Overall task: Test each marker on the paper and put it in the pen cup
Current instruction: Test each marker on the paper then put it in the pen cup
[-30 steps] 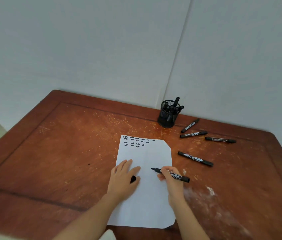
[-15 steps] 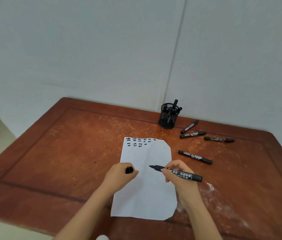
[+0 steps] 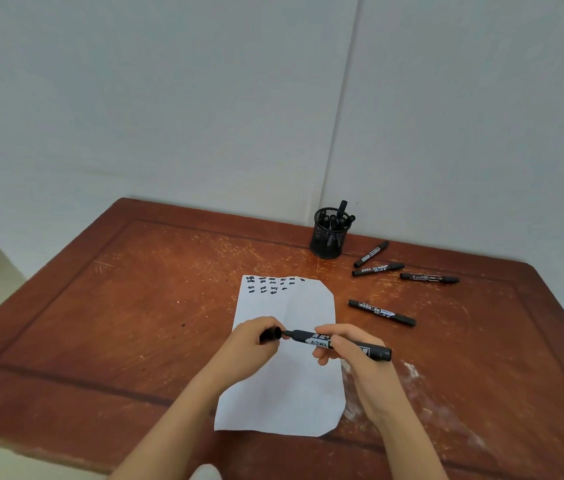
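Note:
My right hand (image 3: pixel 350 351) grips a black marker (image 3: pixel 311 338) by its barrel, held level above the white paper (image 3: pixel 294 393). My left hand (image 3: pixel 256 344) pinches the marker's black cap (image 3: pixel 271 334), whose open end meets the marker's tip. Rows of black test scribbles (image 3: pixel 270 285) fill the paper's far end. The black mesh pen cup (image 3: pixel 328 239) stands at the back with several markers in it. Several loose black markers lie to its right, the nearest one (image 3: pixel 381 312) just beyond my right hand.
The red-brown wooden table (image 3: pixel 135 323) has a raised rim and a worn white patch (image 3: pixel 412 370) right of the paper. White walls meet in a corner behind the cup. The floor shows off the table's left edge.
Both hands lifted off the paper and came together. The cap in my left hand now meets the tip of the marker in my right hand. The view has shifted slightly.

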The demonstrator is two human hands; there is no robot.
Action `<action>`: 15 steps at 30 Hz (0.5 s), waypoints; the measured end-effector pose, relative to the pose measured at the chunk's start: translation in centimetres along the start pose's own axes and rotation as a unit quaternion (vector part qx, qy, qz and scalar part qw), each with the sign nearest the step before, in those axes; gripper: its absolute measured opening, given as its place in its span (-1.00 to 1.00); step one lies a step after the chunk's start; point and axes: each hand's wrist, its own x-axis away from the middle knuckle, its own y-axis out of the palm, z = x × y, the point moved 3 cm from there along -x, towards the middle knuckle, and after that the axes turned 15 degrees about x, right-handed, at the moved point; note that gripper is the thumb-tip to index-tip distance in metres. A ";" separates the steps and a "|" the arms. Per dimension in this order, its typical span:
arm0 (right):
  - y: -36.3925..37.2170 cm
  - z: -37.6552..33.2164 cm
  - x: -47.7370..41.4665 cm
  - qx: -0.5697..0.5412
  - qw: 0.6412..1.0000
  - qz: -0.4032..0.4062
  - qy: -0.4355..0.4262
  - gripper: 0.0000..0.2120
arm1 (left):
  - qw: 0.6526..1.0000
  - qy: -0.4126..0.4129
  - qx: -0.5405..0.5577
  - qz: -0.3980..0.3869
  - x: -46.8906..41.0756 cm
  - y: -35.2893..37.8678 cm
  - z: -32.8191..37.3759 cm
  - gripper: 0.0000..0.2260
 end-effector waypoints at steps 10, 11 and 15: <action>-0.4 0.4 0.2 0.049 0.998 -0.009 0.030 -0.74 | 0.999 0.021 -0.041 -0.018 -0.1 1.1 0.5 -0.79; -0.4 0.4 0.2 0.056 0.998 -0.008 0.033 -0.75 | 0.998 0.025 -0.051 -0.020 -0.2 1.1 0.5 -0.80; -0.6 0.6 0.2 0.090 0.995 -0.015 0.041 -0.80 | 0.993 0.043 -0.109 -0.027 -0.4 1.4 0.4 -0.81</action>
